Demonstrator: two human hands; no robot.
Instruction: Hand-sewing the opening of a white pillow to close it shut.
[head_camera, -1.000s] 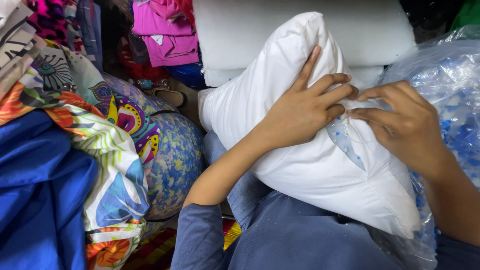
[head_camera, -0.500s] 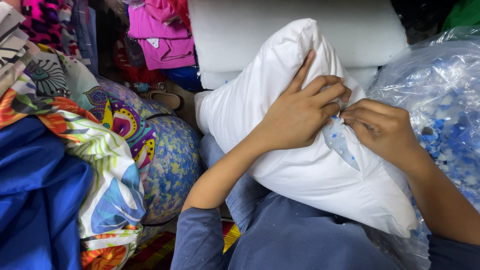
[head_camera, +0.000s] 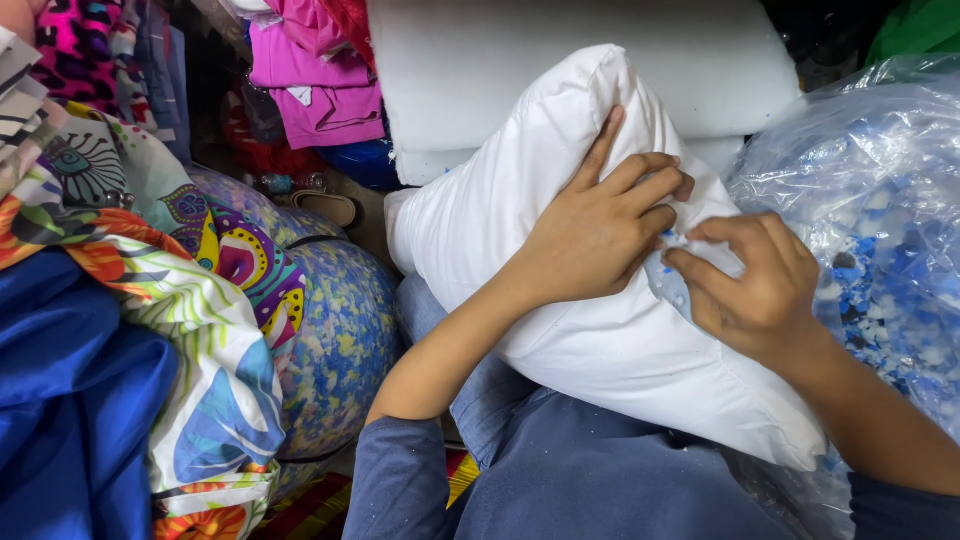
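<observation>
A plump white fabric pillow (head_camera: 600, 330) is lying across the person's lap, its long axis running from the upper left corner down to the lower right. It is looking soft and light, and it will probably give under pressure, so the firmer seam edge seems the best place to take hold. The left hand (head_camera: 600, 225) is pressing on it with fingers curled at the seam, and the right hand (head_camera: 755, 290) is pinching the same edge. A clear plastic bag of blue and white foam scraps (head_camera: 880, 220) is sitting just beside it, and folded colourful printed fabrics (head_camera: 170, 300) are lying well to the left.
</observation>
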